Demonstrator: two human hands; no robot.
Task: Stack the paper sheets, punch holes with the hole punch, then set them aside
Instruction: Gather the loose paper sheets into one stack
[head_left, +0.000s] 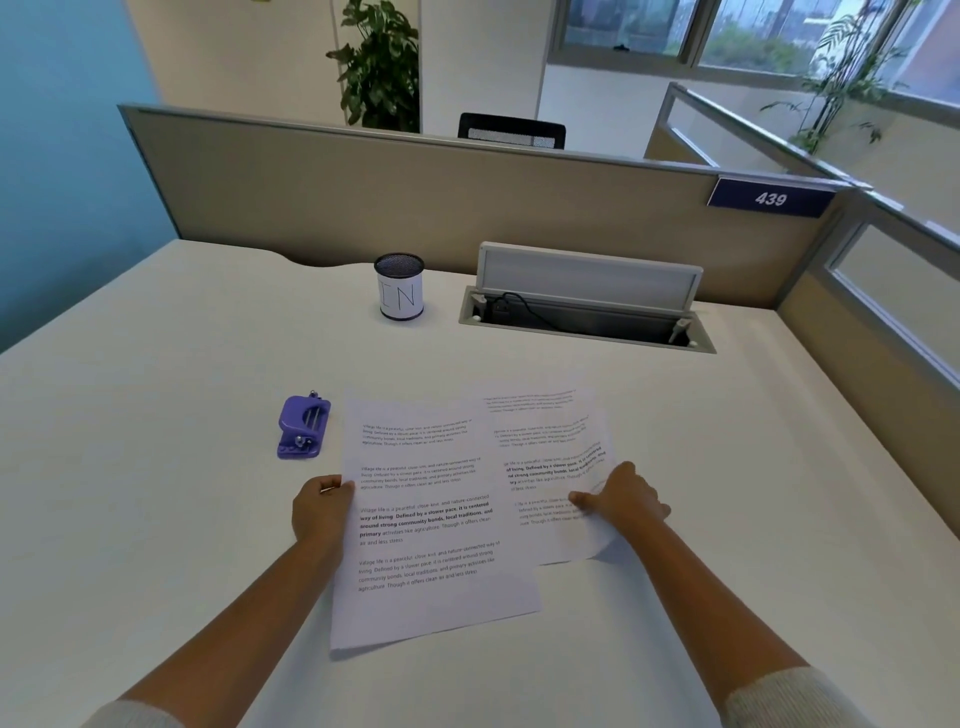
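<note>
Your left hand (322, 506) pinches the near sheet (431, 525) at its left edge; your right hand (623, 499) grips the far sheet (545, 431). The hole punch (304, 427) lies beside them.

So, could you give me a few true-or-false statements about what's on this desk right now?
1. The purple hole punch lies to the left of the paper sheets. True.
2. The sheets are already squared into one neat stack. False: they lie fanned out, overlapping one another.
3. The left hand holds the sheets at their left edge. True.
4. The right hand is holding the hole punch. False: it grips the sheets on their right side, and the punch lies untouched.
5. The cup marked "IN" has pens sticking out of it. False: nothing shows above its rim.
</note>
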